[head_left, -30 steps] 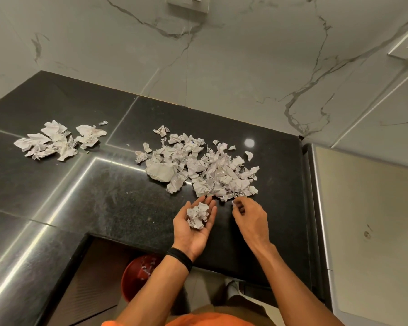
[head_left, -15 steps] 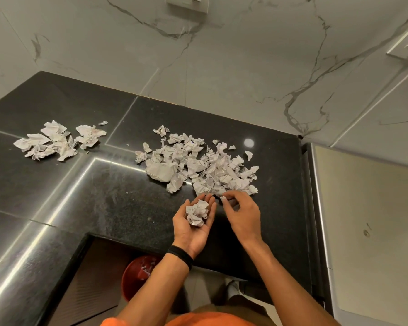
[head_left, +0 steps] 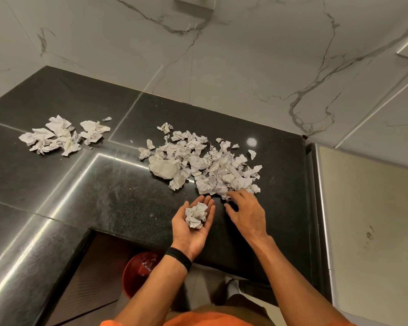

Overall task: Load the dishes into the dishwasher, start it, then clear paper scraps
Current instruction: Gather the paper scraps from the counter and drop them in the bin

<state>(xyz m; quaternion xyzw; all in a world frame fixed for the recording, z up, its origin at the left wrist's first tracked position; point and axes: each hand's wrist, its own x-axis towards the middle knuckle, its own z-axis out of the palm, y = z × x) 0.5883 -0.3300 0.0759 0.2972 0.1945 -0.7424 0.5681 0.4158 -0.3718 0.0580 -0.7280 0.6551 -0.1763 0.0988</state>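
Observation:
A big heap of torn white paper scraps (head_left: 205,163) lies on the black stone counter (head_left: 108,196). A smaller heap of scraps (head_left: 61,136) lies further left. My left hand (head_left: 193,227) is palm up near the counter's front edge and carries a small wad of scraps (head_left: 196,215) on its relaxed fingers. My right hand (head_left: 245,212) is palm down beside it, fingers spread, and its fingertips touch the near edge of the big heap.
A red bin (head_left: 139,271) with a few scraps inside stands on the floor below the counter's front edge. A marble wall (head_left: 222,55) backs the counter. A tall beige appliance side (head_left: 368,227) stands at the right.
My right hand dropped its pinched scraps into my left palm, then reached back to the heap's near edge with fingers spread. My left hand stayed put; its wad grew slightly.

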